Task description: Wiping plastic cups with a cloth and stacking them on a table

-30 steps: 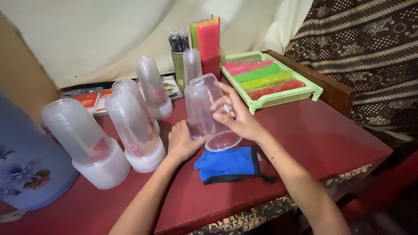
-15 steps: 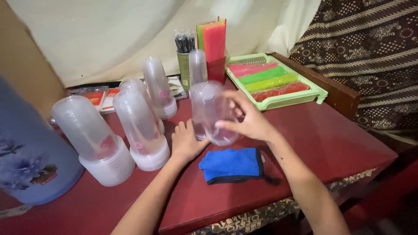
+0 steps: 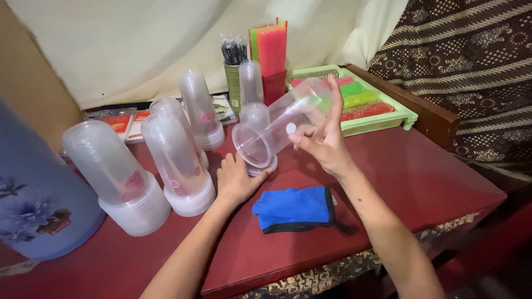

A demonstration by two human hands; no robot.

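**Cup lifted and tipped sideways**

Since the earlier frame, the clear plastic cup [image 3: 282,130] has been raised and tilted by the right hand [image 3: 324,145], fingers closed around it, above the red table [image 3: 421,177]. The left hand [image 3: 235,178] rests at the upturned cup stack [image 3: 256,138]; its grip is probably loose, being partly hidden.

Blue jug [image 3: 33,205] (left side cropped)

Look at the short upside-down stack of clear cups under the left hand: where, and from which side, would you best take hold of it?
Probably the clear sidewall of the short cup stack, from above. It stands mouth-down on the red table, closed base up. The left hand already rests at its rim, and the right hand holds a single tilted cup just over it, crowding that side.
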